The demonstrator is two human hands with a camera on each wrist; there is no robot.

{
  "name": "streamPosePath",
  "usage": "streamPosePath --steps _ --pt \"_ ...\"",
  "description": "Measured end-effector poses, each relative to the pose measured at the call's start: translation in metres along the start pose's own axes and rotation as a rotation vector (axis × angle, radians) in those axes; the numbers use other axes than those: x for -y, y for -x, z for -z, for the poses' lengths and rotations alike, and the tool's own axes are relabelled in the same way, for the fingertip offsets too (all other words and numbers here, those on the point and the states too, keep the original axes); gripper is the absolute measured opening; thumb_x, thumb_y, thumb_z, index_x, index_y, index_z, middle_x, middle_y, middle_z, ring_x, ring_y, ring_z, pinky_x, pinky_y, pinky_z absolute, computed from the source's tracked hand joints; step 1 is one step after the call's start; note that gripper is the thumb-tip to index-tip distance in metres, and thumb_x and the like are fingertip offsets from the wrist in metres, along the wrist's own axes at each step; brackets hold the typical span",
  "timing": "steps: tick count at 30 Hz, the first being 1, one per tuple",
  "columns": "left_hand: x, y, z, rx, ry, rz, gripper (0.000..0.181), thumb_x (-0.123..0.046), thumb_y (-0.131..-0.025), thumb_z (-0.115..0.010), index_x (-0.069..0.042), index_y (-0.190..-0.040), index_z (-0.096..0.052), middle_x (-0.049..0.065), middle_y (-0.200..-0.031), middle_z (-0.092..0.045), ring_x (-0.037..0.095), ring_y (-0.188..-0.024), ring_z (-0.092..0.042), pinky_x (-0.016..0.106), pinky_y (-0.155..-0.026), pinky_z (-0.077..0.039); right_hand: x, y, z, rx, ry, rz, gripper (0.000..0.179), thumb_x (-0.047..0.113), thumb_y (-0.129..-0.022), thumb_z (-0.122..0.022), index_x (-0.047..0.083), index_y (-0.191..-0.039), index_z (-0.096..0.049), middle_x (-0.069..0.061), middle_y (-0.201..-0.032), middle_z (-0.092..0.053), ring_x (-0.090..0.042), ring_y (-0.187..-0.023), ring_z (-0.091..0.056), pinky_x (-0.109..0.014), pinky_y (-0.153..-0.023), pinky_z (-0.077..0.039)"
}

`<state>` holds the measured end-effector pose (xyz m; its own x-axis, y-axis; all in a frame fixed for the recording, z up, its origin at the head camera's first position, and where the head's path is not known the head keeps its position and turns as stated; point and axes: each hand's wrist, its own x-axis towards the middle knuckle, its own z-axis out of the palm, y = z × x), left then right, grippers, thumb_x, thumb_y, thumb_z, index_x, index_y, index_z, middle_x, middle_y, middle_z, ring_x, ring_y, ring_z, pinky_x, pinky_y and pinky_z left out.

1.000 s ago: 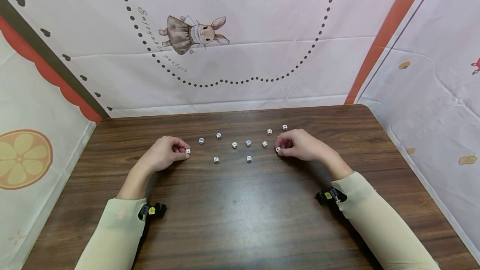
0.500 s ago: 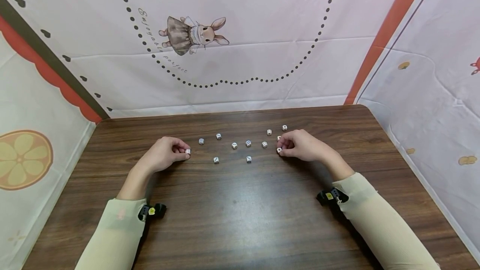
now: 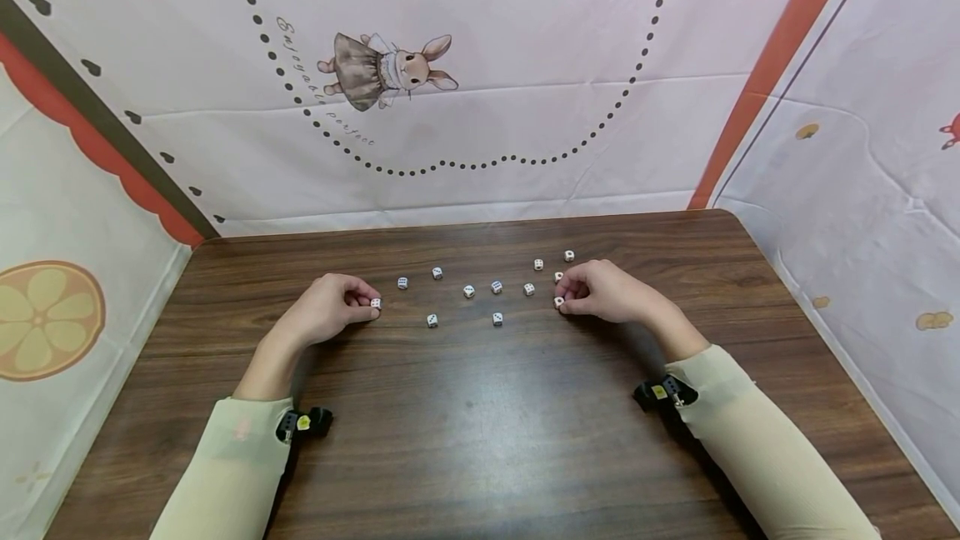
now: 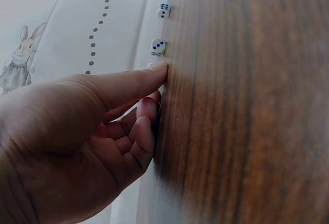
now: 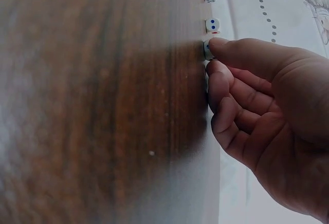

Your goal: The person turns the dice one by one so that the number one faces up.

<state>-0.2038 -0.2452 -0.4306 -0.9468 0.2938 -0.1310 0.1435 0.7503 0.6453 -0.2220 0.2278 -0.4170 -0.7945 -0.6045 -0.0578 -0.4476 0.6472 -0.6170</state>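
Observation:
My left hand [image 3: 333, 307] pinches a white die [image 3: 376, 303] between thumb and fingers at the left end of the scattered dice. In the left wrist view the thumb hides that die. On the other side, my right hand [image 3: 603, 290] pinches a second white die [image 3: 558, 303] close over the tabletop; part of this die [image 5: 208, 50] shows at the thumb tip in the right wrist view. Just beyond the right index finger lies another die [image 3: 558, 277], partly covered. To the right of the left hand is a die [image 3: 402, 282] with blue pips.
Several more white dice lie between the hands, among them one die [image 3: 432, 321] nearer the front and another die [image 3: 497, 319] to its right. Toward the back right sits a die [image 3: 569, 256]. The brown wooden table [image 3: 480, 440] meets a printed cloth [image 3: 525, 132] behind it.
My right hand, with its die, has shifted very slightly to the right and nearer, and the die beyond its index finger shows more. My left hand has stayed put.

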Motion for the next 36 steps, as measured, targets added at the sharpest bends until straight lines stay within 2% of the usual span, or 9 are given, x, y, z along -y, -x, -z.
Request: streamPosePath --steps 10,18,26,31,36 --pt "-0.001 0.000 -0.001 -0.001 0.002 0.004 0.012 -0.016 -0.095 -0.082 -0.009 -0.105 -0.079 0.002 -0.092 -0.070 0.019 -0.084 -0.061 0.033 -0.074 -0.050 0.000 0.000 0.003 -0.011 0.007 -0.007 0.009 0.015 -0.092 -0.083 0.013 -0.098 -0.077 0.009 -0.080 -0.068 -0.010 -0.074 -0.062 -0.028 -0.069 -0.050" --pt "-0.002 0.001 0.000 0.004 0.009 -0.007 0.014 -0.017 -0.095 -0.083 -0.008 -0.105 -0.079 0.002 -0.092 -0.069 0.019 -0.084 -0.060 0.034 -0.074 -0.049 0.001 -0.004 0.009 -0.075 -0.010 -0.010 0.014 0.014 -0.091 -0.084 0.008 -0.102 -0.076 0.006 -0.083 -0.070 -0.012 -0.076 -0.064 -0.030 -0.070 -0.051" --pt "0.000 0.000 0.001 0.002 -0.003 -0.008 0.015 -0.017 -0.094 -0.083 -0.008 -0.105 -0.079 0.002 -0.091 -0.069 0.018 -0.084 -0.061 0.035 -0.076 -0.050 0.012 -0.024 0.019 -0.116 0.014 -0.023 0.018 0.013 -0.093 -0.083 0.004 -0.107 -0.076 0.002 -0.085 -0.071 -0.016 -0.080 -0.065 -0.036 -0.075 -0.053" --pt "0.000 0.000 0.001 0.009 -0.001 -0.006 0.015 -0.018 -0.095 -0.083 -0.008 -0.106 -0.079 0.002 -0.092 -0.070 0.018 -0.085 -0.061 0.036 -0.077 -0.050 0.016 -0.040 0.022 -0.114 0.067 -0.057 0.020 0.014 -0.094 -0.081 0.002 -0.110 -0.075 0.000 -0.089 -0.073 -0.018 -0.085 -0.068 -0.041 -0.082 -0.054" --pt "-0.001 0.000 0.001 0.012 0.005 -0.003 0.015 -0.017 -0.095 -0.082 -0.007 -0.106 -0.079 0.002 -0.092 -0.070 0.019 -0.085 -0.061 0.036 -0.077 -0.050 0.016 -0.054 0.019 -0.107 0.124 -0.071 0.024 0.016 -0.094 -0.080 0.000 -0.111 -0.074 -0.003 -0.090 -0.075 -0.018 -0.083 -0.069 -0.043 -0.085 -0.055"
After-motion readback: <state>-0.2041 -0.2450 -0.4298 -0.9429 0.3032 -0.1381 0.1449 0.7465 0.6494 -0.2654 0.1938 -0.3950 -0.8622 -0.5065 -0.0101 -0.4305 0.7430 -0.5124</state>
